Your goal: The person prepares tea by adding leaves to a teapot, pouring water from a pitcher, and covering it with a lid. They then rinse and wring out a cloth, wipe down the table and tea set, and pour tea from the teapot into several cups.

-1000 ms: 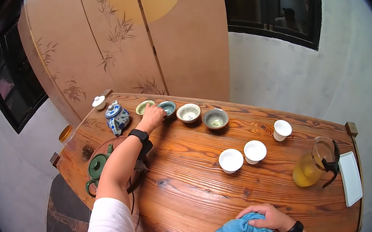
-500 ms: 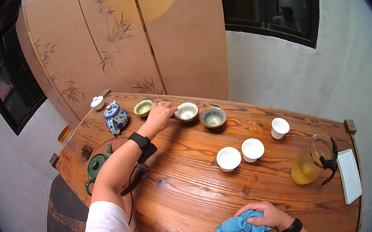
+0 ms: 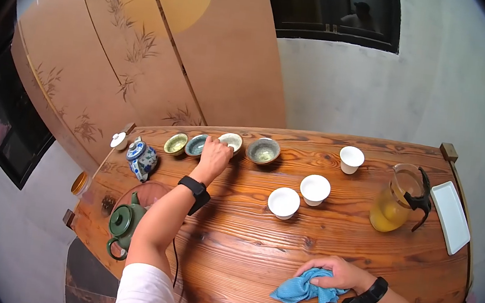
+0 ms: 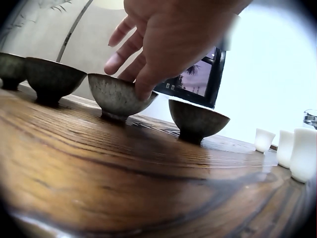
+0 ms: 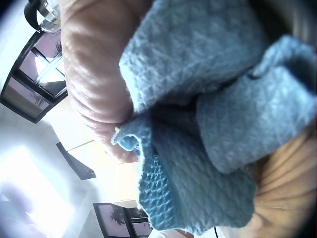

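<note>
At the near edge, towards 5 o'clock on the wooden tabletop (image 3: 230,258), the right hand (image 3: 341,274) holds a blue cloth (image 3: 301,289), its fingers and thumb curled round the bunched, waffle-textured fabric. The cloth's loose end spreads out at the hand's 8 o'clock. At 9 o'clock from the cloth, partly behind the left forearm, a green teapot (image 3: 125,225) stands on a round reddish tray (image 3: 153,191).

Two white cups (image 3: 283,201) stand close together at the right hand's 11 o'clock. A glass jug (image 3: 387,216) with yellow contents is at its 1 o'clock, and a white oblong dish (image 3: 451,220) at its 2 o'clock.

Farther off, the left hand (image 3: 216,159) reaches over a pale speckled bowl (image 4: 111,94), which lies at the hand's 1 o'clock. The fingers are loosely spread, the thumb at the rim; I cannot tell whether they pinch it. The bowl stands upright on its foot. A teal bowl (image 3: 196,146) and a green bowl (image 3: 176,144) are at the hand's 10 o'clock, a grey bowl (image 3: 263,151) near 2 o'clock, and a blue-and-white teapot (image 3: 141,161) at 9 o'clock.

Beyond the tabletop stands a folding screen (image 3: 230,48) painted with bamboo.
</note>
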`<state>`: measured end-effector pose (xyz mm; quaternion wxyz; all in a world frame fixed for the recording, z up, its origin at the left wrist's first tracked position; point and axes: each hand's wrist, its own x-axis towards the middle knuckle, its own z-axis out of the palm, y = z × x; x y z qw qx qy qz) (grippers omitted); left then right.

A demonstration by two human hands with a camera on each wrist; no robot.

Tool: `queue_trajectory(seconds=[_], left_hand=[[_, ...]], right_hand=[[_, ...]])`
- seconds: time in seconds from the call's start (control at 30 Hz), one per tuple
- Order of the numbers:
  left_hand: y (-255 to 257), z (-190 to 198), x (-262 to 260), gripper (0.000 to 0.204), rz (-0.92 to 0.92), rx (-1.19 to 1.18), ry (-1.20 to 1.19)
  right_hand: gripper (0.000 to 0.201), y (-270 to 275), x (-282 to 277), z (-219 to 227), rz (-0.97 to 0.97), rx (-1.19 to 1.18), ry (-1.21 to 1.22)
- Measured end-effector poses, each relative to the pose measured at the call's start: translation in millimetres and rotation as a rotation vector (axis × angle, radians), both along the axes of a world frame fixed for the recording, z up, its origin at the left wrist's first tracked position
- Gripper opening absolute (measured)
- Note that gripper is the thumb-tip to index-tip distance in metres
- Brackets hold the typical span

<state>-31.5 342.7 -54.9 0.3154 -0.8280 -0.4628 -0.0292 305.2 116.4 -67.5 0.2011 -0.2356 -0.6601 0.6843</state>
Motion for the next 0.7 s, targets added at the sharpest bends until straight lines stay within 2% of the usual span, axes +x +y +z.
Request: queue_trajectory(seconds=[0.1, 0.2, 0.23, 0.3, 0.33, 0.4, 0.43, 0.5, 0.63, 0.7], left_hand=[[-13, 7, 18, 0.009, 0.08, 0.012, -0.041], [-30, 16, 44, 0.034, -0.103, -0.023, -0.195], [-32, 14, 52, 0.035, -0.151, -0.07, -0.226], [-37, 11, 66, 0.031, -0.286, 0.012, -0.205], [-34, 7, 68, 0.031, -0.288, 0.014, -0.206], [-24, -1, 72, 0.017, -0.253, -0.072, -0.16], [-19, -4, 72, 0.017, -0.258, -0.072, -0.158], [-14, -6, 74, 0.004, -0.163, -0.056, -0.058], [-8, -8, 72, 0.004, -0.184, -0.004, -0.043], [-8, -8, 74, 0.004, -0.119, -0.007, -0.077]], right_hand=[[0.034, 0, 1, -1, 0.028, -0.012, -0.014], [0.034, 2, 1, -5, 0.039, -0.005, 0.003], [0.034, 2, 1, -6, 0.048, 0.01, 0.016], [0.032, 1, 0, -4, 0.027, 0.01, 0.028], [0.03, 0, -1, -3, 0.002, 0.01, 0.039], [0.031, 0, -1, -3, 0.0, 0.009, 0.04], [0.031, 0, -1, -4, 0.001, 0.005, 0.041], [0.031, 0, -1, -5, 0.003, 0.012, 0.048], [0.031, 2, -1, -9, 0.016, 0.036, 0.071], [0.031, 2, -1, -9, 0.017, 0.024, 0.079]])
